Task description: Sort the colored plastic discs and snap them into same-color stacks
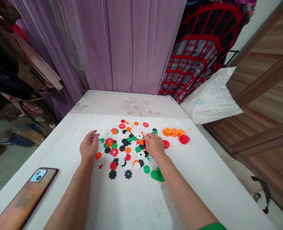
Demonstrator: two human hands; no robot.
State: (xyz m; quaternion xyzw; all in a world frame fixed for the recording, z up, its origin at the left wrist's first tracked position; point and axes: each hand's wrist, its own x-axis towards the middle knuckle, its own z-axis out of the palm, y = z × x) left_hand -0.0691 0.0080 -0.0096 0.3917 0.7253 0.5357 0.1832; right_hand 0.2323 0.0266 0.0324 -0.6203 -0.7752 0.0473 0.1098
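Many flat, notched plastic discs in white, black, red, orange and green (128,149) lie spread over the white table (122,204). My left hand (89,145) is at the left edge of the pile, fingers apart and curved, holding nothing. At the pile's right side, my right hand (154,144) reaches over the discs with its fingers bent down; whether it grips one is hidden. Joined green discs (157,174) sit below my right wrist. Farther right are a row of joined orange discs (174,132) and a red cluster (184,139).
A phone (26,198) lies face down at the table's left front. Beyond the right edge is a white bag (210,97). Purple curtains (132,48) hang behind the table, and a wooden door (266,80) stands at the right.
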